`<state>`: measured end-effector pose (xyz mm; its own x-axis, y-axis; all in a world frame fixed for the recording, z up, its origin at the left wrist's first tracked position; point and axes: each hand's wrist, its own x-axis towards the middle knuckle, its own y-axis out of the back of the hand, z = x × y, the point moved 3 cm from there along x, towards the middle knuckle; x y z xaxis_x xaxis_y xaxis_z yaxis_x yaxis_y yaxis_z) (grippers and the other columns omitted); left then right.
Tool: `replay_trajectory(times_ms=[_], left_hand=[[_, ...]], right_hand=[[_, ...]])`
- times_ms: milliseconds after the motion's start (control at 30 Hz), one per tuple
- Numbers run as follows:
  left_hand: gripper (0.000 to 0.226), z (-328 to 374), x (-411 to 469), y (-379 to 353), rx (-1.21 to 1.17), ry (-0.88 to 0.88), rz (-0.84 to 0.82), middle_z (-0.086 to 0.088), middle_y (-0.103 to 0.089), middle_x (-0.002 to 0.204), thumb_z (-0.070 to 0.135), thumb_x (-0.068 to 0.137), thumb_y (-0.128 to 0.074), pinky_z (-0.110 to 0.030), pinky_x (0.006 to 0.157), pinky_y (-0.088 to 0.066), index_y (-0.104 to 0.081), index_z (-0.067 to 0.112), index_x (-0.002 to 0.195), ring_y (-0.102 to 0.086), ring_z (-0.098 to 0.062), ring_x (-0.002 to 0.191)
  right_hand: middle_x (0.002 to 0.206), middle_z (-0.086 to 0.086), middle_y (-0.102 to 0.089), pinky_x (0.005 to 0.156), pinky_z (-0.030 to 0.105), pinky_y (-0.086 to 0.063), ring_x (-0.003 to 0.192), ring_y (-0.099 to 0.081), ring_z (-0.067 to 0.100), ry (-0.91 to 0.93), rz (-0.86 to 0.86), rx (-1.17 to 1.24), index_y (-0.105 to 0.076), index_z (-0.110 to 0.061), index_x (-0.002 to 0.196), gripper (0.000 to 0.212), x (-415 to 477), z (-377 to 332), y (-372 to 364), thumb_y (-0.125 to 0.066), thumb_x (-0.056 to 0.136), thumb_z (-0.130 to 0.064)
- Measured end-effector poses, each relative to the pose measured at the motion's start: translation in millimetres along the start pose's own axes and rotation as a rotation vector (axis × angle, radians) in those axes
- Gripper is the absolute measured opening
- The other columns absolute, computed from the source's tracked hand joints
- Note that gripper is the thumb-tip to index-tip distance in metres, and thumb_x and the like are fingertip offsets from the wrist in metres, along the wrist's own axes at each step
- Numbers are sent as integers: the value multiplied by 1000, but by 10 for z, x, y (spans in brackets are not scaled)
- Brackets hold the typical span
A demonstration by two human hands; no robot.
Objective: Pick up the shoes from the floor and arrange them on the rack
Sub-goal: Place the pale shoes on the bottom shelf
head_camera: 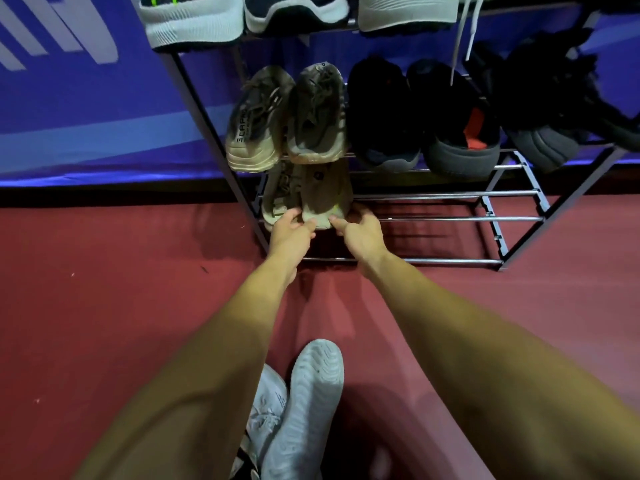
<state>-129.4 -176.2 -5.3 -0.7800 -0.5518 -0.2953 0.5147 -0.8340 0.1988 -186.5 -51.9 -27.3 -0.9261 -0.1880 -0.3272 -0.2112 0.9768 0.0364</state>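
- The tan sneaker [325,195] lies on the bottom tier of the rack [450,194], at its left end, with its toe toward the wall, its heel toward the person and its long axis across the rails
- Its mate [277,199] sits touching it on the left, pointing the same way
- The left hand [292,232] and right hand [360,232] both grasp the heel, thumbs on it and fingers curled round either side; they are level, neither nearer
- Any push to seat it would run straight away from the hands, along the shoe
- Another tan pair [256,119] stands on the tier directly above, with black shoes [381,109] beside it
- White sneakers [315,386] lie on the red floor [104,306] between the forearms, probably next
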Motion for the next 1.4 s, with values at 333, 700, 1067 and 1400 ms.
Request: replay_trajectory(times_ms=[333,700,1067,1400], left_hand=[[38,-506,-282,104,368,81,-67,-2,-62,90,16,88,-65,-26,61,-46,-57,17,125,-61,-18,77],[35,-1514,-907,448,1052,267,-535,-3,-61,112,23,85,-64,-34,86,-48,-55,19,118,-58,-21,99],[46,-1678,-1024,517,1003,292,-589,-4,-55,98,19,88,-62,-32,72,-45,-32,22,124,-58,-23,90],[42,-861,-1094,149,935,83,-534,-3,-51,85,16,89,-57,-32,58,-36,-31,18,123,-49,-19,71]], right_hand=[[104,6,-68,90,38,-52,93,-65,24,-102,-72,-299,-54,-13,129,54,-244,426,91,-73,84,-37],[125,8,-61,85,27,-51,111,-62,23,-420,-416,-924,-56,-12,121,57,-1061,1470,-181,-64,82,-52],[83,2,-55,46,7,-42,60,-62,-3,-451,-420,-955,-58,-13,83,14,-1274,1660,-151,-58,95,-20],[75,5,-60,46,24,-41,66,-57,21,-358,-309,-1004,-66,-9,93,27,-1268,846,321,-58,88,-34]])
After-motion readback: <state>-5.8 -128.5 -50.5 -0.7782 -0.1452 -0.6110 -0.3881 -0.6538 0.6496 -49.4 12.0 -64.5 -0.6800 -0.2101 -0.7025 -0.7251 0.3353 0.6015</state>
